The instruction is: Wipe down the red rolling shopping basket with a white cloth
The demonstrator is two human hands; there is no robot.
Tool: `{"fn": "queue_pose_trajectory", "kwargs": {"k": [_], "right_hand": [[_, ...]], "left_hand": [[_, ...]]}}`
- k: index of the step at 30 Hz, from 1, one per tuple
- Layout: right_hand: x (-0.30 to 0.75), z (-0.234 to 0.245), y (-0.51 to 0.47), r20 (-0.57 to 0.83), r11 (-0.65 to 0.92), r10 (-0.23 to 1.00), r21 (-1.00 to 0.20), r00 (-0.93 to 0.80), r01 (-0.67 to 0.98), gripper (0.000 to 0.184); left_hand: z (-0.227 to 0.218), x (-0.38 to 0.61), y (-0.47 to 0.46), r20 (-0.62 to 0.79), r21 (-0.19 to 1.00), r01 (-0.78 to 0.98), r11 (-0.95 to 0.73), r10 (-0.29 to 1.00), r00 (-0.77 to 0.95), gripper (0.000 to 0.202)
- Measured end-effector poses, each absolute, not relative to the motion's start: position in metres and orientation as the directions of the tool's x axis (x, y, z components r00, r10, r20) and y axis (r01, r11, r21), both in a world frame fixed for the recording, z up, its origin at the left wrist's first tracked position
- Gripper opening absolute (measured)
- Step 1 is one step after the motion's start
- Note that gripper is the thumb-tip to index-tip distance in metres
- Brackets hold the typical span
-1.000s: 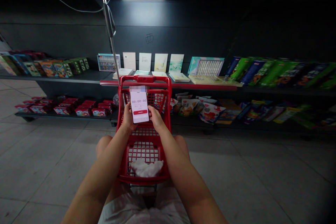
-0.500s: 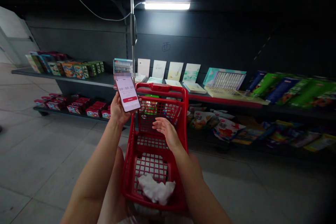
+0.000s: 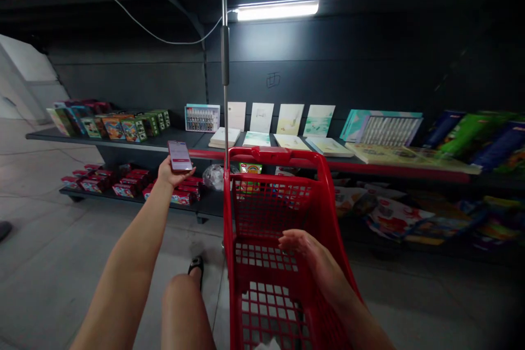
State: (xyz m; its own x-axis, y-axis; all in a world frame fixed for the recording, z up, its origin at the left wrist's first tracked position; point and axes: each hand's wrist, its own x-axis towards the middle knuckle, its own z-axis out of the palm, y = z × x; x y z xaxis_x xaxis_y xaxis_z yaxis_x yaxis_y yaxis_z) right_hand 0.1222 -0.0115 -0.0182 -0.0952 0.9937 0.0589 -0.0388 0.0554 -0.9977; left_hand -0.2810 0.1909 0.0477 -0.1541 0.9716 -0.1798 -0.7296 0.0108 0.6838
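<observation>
My left hand (image 3: 172, 174) holds a smartphone (image 3: 179, 156) from below, its lit screen facing up toward me, out to the left of the red shopping cart (image 3: 276, 153). Over the cart's basket hovers my right hand (image 3: 307, 249), palm turned inward, fingers stretched out and holding nothing. A bit of white cloth (image 3: 268, 345) shows at the bottom edge of the view, inside the cart. A thin metal pole (image 3: 225, 106) rises at the cart's left side.
Booklets (image 3: 290, 119) and pen sets (image 3: 203, 118) stand on the middle shelf, with small colourful boxes (image 3: 135, 128) at left. Red boxes (image 3: 127, 186) and snack bags (image 3: 397, 216) fill the bottom shelf. A lamp (image 3: 278, 10) shines above. My foot (image 3: 196, 266) is left of the cart.
My left hand has carried the phone leftward and lower, away from the cart. The view has shifted, and the cart appears nearer and further right. My right hand stays over the basket.
</observation>
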Motion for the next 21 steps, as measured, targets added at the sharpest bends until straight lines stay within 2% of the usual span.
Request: {"fn": "queue_pose_trajectory", "kwargs": {"k": [9,14,21], "right_hand": [[0.131,-0.032,-0.011,-0.026,-0.011,0.995,-0.987,-0.093,0.163,0.048],[0.134,-0.042,-0.010,-0.100,-0.082,0.992,-0.972,-0.071,0.219,0.046],[0.131,-0.043,-0.008,-0.121,-0.107,0.992,-0.959,-0.037,0.262,0.048]], "left_hand": [[0.039,-0.328,0.287,-0.325,0.704,-0.709,0.044,0.907,-0.266,0.036],[0.033,-0.347,0.318,-0.359,0.727,-0.685,0.053,0.880,-0.312,0.039],[0.031,-0.373,0.349,-0.366,0.733,-0.676,0.081,0.884,-0.291,0.040]]}}
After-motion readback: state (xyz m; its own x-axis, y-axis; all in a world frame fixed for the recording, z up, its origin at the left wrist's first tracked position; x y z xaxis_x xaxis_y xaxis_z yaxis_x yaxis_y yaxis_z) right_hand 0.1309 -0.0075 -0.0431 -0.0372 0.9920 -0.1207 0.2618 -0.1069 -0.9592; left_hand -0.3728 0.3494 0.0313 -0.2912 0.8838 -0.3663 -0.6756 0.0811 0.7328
